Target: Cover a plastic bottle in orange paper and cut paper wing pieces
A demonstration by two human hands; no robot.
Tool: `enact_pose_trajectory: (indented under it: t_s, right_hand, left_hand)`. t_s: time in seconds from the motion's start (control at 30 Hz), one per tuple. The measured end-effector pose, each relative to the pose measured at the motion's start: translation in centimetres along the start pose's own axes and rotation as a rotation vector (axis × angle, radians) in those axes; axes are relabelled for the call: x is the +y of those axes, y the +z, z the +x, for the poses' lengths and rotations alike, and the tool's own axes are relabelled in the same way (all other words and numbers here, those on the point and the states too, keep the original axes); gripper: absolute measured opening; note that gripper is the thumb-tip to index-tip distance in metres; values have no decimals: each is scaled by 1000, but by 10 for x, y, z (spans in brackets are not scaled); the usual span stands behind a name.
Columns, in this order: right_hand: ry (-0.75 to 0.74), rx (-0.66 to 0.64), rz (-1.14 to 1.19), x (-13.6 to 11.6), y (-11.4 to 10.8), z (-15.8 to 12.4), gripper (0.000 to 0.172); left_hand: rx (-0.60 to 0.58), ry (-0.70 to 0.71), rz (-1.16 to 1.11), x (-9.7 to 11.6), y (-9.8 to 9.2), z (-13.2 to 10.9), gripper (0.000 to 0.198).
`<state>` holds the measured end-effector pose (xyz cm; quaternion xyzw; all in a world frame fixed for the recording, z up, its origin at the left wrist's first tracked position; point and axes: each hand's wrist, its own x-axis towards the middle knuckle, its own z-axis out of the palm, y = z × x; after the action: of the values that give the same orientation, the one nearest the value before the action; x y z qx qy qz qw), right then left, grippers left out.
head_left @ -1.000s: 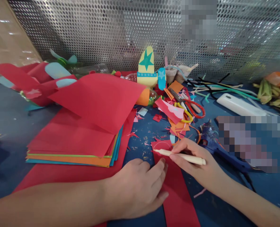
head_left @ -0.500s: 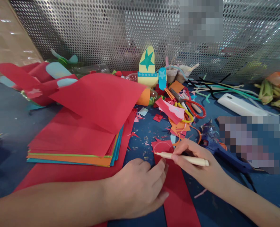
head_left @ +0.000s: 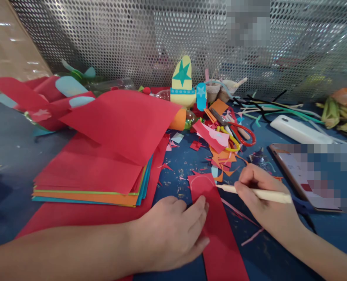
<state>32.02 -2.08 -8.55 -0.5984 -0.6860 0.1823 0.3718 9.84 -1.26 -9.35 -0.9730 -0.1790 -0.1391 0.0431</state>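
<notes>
A long strip of red paper [head_left: 220, 238] lies on the blue table, with a pale curved line drawn near its far end. My left hand [head_left: 176, 232] rests across the strip's left edge, fingers stretched out and pressing on it. Between the thumb and fingers of my right hand [head_left: 264, 195] is a cream-coloured marker pen [head_left: 257, 192], its tip just beyond the strip's right edge. Left of the strip, a stack of coloured paper [head_left: 88, 171] with red sheets on top lies on a larger red sheet [head_left: 91, 218].
Scissors with red handles [head_left: 245, 134] and yellow-handled scissors [head_left: 233, 144] lie among paper scraps [head_left: 223, 158]. A phone [head_left: 305, 179] and a glue gun [head_left: 258, 158], partly hidden, are at right. Behind stand a yellow-and-blue bottle craft [head_left: 182, 91] and a red paper-covered craft [head_left: 50, 103].
My right hand has moved right with the marker, whose tip has left the red strip. The pale curve on the strip now reaches further to the right. My left hand stays put.
</notes>
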Motion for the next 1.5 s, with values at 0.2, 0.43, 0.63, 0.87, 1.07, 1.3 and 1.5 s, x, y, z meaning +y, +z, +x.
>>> enact_pose_trajectory:
  t_s: [0.2,0.43,0.63,0.87,1.07,1.3,1.5]
  right_hand:
    - [24,-53,45,5,1,-3,23]
    - [35,-68,46,1,1,-2,23]
    - [40,-86,53,1,0,-2,23]
    - [45,10,117,0,-3,-1,24]
    - [103,223,321,-4,-4,-1,27]
    - [-5,149,496,2,-6,-9,13]
    - [-125,-124,558,-5,-4,-14,13]
  left_hand:
    - [5,11,11,1,1,-2,42]
    - [2,6,-12,1,0,0,41]
    - [-5,5,-17,0,1,-1,41]
    - [50,-33,-112,-2,-1,-1,35]
    - [244,-137,-291,-6,-5,-2,35]
    - [248,-326,-626,-18,-6,-2,27]
    - [265,-419,-719,-19,-3,3,21]
